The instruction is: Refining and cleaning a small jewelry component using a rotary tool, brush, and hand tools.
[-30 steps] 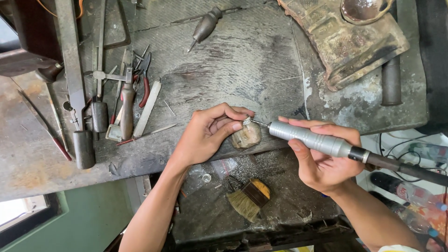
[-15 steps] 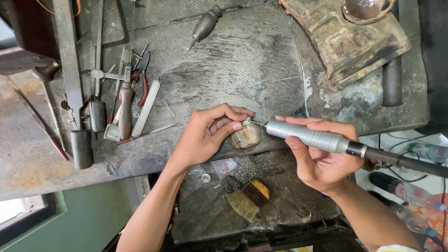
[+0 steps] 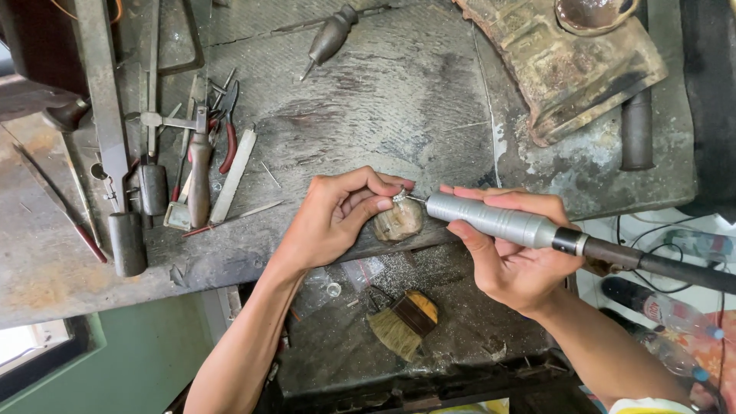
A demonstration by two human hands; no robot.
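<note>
I see the left hand (image 3: 337, 218) pinching a small silvery ring (image 3: 399, 196) upon a rounded wooden bench peg (image 3: 399, 221), while the right hand (image 3: 514, 253) grips a grey cylindrical metal rotary handpiece (image 3: 498, 222) whose tip meets it.

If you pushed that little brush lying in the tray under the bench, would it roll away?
Probably not. The brush looks flat and wide, with a blocky dark handle, so it would likely slide rather than roll. Its pale bristles look splayed and soft, so they would probably bend when pushed. It seems small and light, so a nudge might easily shift it across the dusty tray.
</note>
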